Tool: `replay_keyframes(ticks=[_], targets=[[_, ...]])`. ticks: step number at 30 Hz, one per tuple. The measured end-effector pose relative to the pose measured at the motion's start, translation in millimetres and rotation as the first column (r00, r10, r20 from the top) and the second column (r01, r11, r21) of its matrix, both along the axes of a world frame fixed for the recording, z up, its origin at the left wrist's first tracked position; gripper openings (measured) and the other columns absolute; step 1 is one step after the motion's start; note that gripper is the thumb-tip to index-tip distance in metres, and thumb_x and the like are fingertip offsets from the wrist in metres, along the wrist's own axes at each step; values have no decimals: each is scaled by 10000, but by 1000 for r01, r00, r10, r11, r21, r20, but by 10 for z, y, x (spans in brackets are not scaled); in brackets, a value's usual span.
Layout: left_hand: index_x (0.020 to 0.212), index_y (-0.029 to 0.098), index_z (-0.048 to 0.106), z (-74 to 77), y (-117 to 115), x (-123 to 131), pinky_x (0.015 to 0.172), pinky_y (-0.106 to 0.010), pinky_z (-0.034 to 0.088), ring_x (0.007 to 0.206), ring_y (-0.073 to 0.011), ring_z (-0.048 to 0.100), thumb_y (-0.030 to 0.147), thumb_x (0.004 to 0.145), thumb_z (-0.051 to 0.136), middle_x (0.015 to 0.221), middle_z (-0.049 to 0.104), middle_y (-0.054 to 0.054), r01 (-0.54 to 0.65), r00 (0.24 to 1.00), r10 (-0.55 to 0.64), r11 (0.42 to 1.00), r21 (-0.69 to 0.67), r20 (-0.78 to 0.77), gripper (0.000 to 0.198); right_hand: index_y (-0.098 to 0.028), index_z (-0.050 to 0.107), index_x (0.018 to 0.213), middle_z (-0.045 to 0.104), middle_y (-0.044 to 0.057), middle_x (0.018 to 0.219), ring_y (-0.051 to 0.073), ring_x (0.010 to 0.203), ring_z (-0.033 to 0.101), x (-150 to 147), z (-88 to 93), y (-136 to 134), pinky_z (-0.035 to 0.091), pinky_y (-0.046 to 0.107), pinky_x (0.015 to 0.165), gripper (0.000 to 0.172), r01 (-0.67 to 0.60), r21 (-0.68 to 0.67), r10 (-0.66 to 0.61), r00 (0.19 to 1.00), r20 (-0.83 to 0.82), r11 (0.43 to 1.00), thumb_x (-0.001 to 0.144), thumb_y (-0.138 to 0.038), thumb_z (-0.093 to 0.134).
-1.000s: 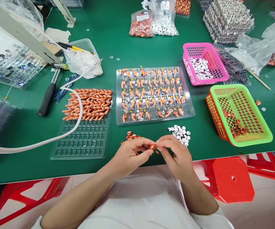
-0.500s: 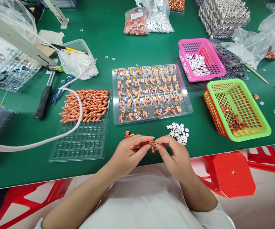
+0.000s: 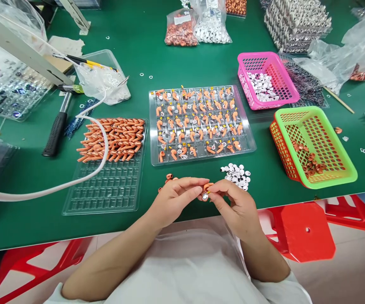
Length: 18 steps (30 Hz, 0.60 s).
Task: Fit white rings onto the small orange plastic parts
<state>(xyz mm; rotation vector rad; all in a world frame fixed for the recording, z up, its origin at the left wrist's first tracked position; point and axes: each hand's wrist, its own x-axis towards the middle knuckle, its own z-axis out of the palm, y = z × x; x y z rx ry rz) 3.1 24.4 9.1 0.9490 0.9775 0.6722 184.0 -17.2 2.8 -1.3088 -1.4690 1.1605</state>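
Note:
Just past the table's near edge, a small orange earbud-like part (image 3: 207,186) with a shiny round face and a yellow tip is between my hands. My left hand (image 3: 173,202) has its thumb and index finger at the part's left side, closed on it. My right hand (image 3: 236,207) pinches it near the yellow tip. Several round copper-coloured pieces (image 3: 168,176) lie behind my left hand, partly hidden by it. Beyond my right hand is a loose pile of white discs (image 3: 237,175). A clear tray (image 3: 251,145) of similar orange parts stands in front of both hands.
At left, copper-coloured stems fill part of another clear tray (image 3: 103,196), with a white cable (image 3: 104,147) curving over it and a hammer (image 3: 55,131) beside it. To the right stand a pink basket (image 3: 291,90) and a green basket (image 3: 343,162). A red stool (image 3: 307,236) is below.
The orange part has turned in my fingers, so its shiny round face now shows. Both hands have shifted slightly to the right.

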Motion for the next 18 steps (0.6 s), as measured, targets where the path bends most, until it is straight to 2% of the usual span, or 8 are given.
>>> replay_keyframes(ticks=[4,9,14,18], targets=[[968,169,771,-5,33,27,726,-244,602,768,-163,727,199,804,741,802,780,-37,-18,998,21,998,-62,55,170,-259,667,974,683,23,883,168,842,650,-7,-9,-4,535,325,759,143,3,79,-6,1000,29,997,932,-150,585],[940,159,750,-61,0,51,725,-227,595,736,-132,710,197,779,764,813,767,-26,-43,997,47,997,-61,65,167,-260,665,986,670,14,900,137,770,648,-49,-79,-60,533,267,666,115,106,-36,-108,992,-64,994,943,-189,585],[963,147,727,-87,-54,77,768,-266,591,803,-166,718,218,783,733,873,768,-55,-64,997,66,997,50,-46,194,-241,659,957,664,7,885,113,679,623,-88,-111,-96,527,237,609,51,182,-119,-197,971,-132,976,926,-242,619],[924,145,713,-70,-82,108,741,-267,587,788,-175,717,211,791,687,863,759,-62,-70,981,96,985,156,-167,150,-233,645,921,667,2,847,113,646,613,-126,-99,-101,527,235,593,26,213,-143,-234,960,-151,966,908,-256,640]])
